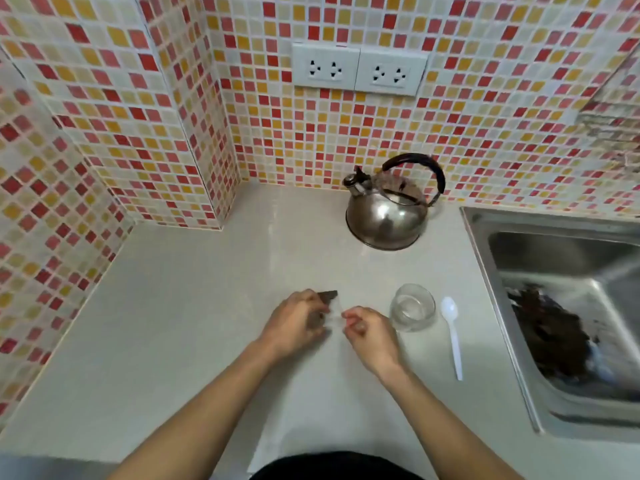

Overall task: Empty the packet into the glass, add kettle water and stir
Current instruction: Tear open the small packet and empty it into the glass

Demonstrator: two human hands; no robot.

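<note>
Nearest the camera, the person's forearms reach out over the pale counter and meet at the packet, held just above the surface and just left of the glass. The left hand is closed around the packet's body, its dark top corner sticking out past the fingers. The right hand is pinched shut on what looks like a clear strip or edge of the packet; the blur hides the exact grip. Holding it from both sides suggests the packet is being torn open, close enough to tip straight into the glass.

The glass stands upright and appears empty, with a white plastic spoon lying just beside it, ready for stirring. Farther back, the steel kettle sits near the tiled wall, within reach for pouring. The sink lies to the right.
</note>
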